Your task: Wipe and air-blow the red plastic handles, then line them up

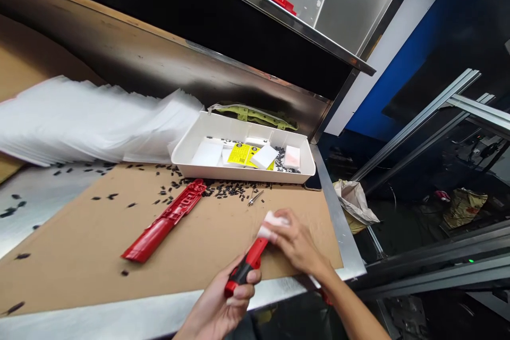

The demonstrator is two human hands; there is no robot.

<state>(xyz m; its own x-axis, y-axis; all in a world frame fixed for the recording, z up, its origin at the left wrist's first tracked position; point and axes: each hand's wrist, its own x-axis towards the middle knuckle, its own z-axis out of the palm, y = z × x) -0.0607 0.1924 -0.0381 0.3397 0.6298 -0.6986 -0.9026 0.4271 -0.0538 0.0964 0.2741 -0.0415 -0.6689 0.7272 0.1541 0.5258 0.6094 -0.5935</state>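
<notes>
A red-and-black part (252,259) spans the gap between the person's two hands, over the table's near edge.
The left hand (229,297) curls its fingers around the part's lower, black-banded end; the right hand (297,241) pinches a white block (274,219) at the part's upper red end. Beyond the left hand, a longer red shell (163,223) lies aslant on brown sheeting (199,260), well apart from both hands. Farther off lie a small silver tool (255,198) and scattered black bits (231,190), just before a white tray (239,172) bearing yellow labels (244,154). White sheets (91,122) fan out left of the tray; a green strip (255,115) lies behind it.
</notes>
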